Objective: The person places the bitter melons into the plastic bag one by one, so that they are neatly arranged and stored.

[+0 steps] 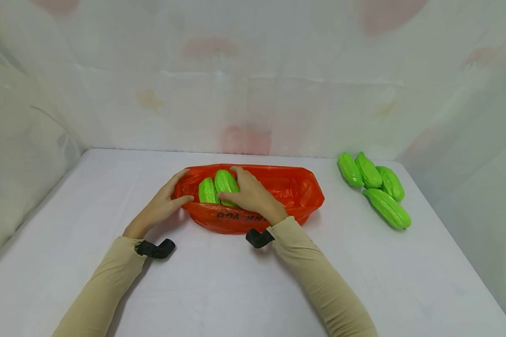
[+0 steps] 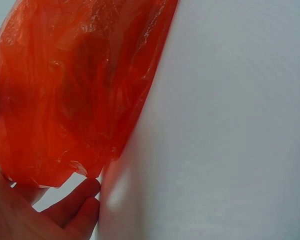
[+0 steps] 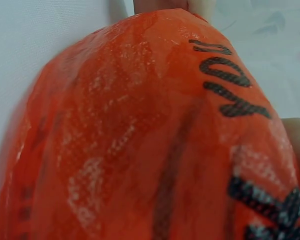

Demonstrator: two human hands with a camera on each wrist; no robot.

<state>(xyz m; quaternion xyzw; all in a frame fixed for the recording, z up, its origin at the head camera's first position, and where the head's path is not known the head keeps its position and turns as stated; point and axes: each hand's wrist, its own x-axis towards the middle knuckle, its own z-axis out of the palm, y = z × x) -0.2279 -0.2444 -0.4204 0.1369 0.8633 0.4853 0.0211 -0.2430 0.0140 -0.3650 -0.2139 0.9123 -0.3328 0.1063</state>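
A red plastic bag lies with its mouth spread wide, black lettering on its near side. My left hand holds the bag's left end, thumb at the near rim and fingers at the far rim. In the left wrist view, fingers touch the bag's red film. My right hand reaches into the bag and grips a green ridged gourd between thumb and fingers. Left of it, a second green gourd lies inside the bag. The bag's lettered side hides most of the right hand in the right wrist view.
Several more green gourds lie grouped at the back right of the white table. A pale patterned sheet hangs behind the table. Each wrist carries a black camera mount, one of them at the left wrist.
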